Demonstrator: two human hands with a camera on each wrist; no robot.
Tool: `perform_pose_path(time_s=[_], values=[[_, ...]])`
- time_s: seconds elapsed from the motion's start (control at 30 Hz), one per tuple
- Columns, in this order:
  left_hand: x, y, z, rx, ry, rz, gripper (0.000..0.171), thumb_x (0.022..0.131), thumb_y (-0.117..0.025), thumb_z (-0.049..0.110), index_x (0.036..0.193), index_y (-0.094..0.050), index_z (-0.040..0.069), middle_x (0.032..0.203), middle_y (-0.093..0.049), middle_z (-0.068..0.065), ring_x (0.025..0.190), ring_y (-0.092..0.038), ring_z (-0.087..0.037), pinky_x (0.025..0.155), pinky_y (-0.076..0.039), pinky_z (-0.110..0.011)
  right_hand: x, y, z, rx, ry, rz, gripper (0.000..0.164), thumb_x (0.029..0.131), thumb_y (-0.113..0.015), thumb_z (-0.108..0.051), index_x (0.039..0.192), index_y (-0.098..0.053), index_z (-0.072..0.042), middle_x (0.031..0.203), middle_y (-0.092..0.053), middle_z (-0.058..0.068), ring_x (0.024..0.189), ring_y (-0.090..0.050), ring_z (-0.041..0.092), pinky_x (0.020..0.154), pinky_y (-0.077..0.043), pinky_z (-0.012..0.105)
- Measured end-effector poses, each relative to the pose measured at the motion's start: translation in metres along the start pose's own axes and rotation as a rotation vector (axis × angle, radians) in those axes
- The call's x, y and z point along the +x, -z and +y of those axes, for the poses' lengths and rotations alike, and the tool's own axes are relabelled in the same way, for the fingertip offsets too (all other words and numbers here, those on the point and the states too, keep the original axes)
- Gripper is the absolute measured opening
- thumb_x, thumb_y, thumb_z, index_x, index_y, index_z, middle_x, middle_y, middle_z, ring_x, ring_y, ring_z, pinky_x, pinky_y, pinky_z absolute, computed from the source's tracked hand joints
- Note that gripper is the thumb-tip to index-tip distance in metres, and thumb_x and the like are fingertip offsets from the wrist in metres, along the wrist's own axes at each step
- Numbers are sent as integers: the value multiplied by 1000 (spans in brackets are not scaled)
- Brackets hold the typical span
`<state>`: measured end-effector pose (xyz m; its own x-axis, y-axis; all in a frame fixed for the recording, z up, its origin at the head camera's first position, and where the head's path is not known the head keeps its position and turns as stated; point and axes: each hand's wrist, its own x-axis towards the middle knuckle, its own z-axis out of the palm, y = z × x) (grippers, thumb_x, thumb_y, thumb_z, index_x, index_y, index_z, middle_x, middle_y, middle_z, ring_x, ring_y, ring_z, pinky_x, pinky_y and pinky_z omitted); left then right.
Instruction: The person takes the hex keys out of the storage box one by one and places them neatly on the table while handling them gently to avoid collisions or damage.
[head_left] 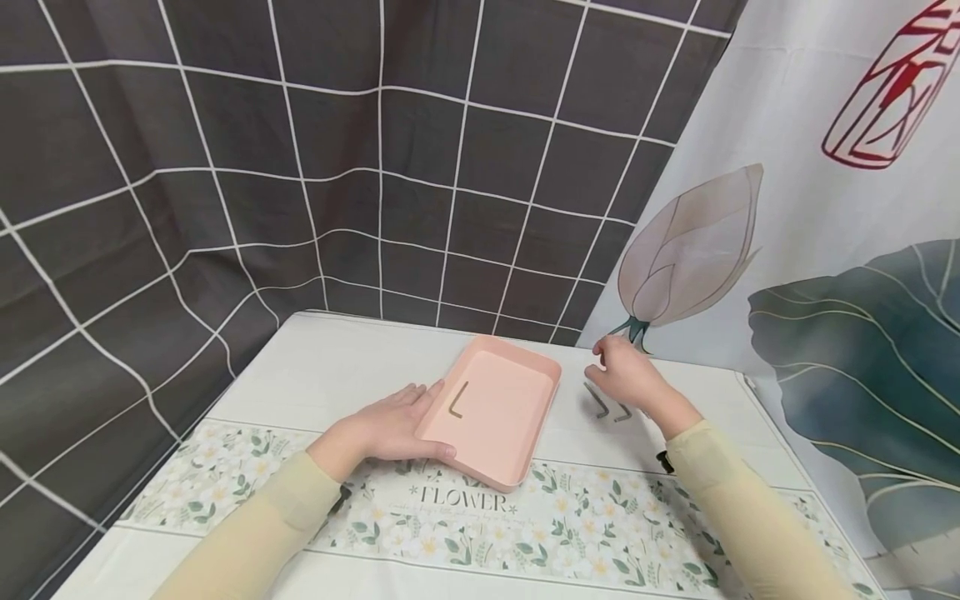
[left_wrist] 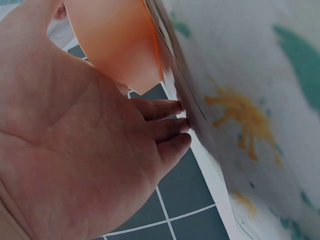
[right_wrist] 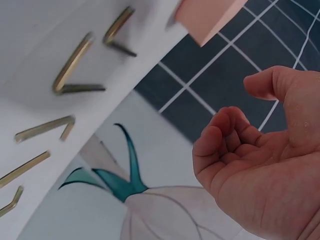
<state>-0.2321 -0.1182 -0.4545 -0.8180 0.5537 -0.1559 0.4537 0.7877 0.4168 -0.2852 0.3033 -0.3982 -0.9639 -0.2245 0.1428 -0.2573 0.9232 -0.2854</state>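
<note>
A pink rectangular tray (head_left: 517,417) lies on the table with one L-shaped hex key (head_left: 458,397) inside, near its left wall. My left hand (head_left: 390,427) rests against the tray's left side, fingers extended along the outside and thumb over the near-left rim. In the left wrist view, the fingertips of that hand (left_wrist: 100,145) touch the tablecloth beside the tray. To the right of the tray, my right hand (head_left: 628,373) hovers over the table, its fingers loosely curled and holding nothing. Several brassy hex keys (right_wrist: 72,65) lie below it, partly hidden by the hand in the head view.
A white tablecloth (head_left: 360,350) with a floral band covers the table. Behind stands a dark grid-patterned curtain (head_left: 420,208). At the right hangs a white cloth printed with a pale bud (head_left: 686,242) and large leaves.
</note>
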Motion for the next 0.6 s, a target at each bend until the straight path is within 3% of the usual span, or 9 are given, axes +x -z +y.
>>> perform_pose_path(time_s=[0.17, 0.47, 0.6], values=[[0, 1, 0, 0, 0, 0, 131, 90, -58, 93, 180, -11, 12, 184, -22, -16, 169, -19, -45, 134, -25, -63, 6, -3, -15, -18, 36, 11, 34, 100, -67, -14, 124, -64, 10, 106, -66, 19, 92, -62, 32, 81, -57, 51], [-1, 1, 1, -7, 6, -4, 132, 89, -59, 93, 180, -11, 12, 183, -24, -18, 169, -20, -44, 134, -26, -62, 13, -12, -39, -3, 84, -45, 34, 101, -69, -16, 125, -62, 8, 107, -62, 17, 82, -60, 26, 70, -55, 41], [-1, 1, 2, -10, 12, -5, 131, 89, -60, 92, 180, -11, 12, 183, -23, -17, 169, -19, -43, 135, -26, -62, 16, -16, -51, -10, 128, -43, 32, 99, -69, -15, 121, -63, 8, 103, -62, 15, 83, -59, 26, 72, -55, 42]])
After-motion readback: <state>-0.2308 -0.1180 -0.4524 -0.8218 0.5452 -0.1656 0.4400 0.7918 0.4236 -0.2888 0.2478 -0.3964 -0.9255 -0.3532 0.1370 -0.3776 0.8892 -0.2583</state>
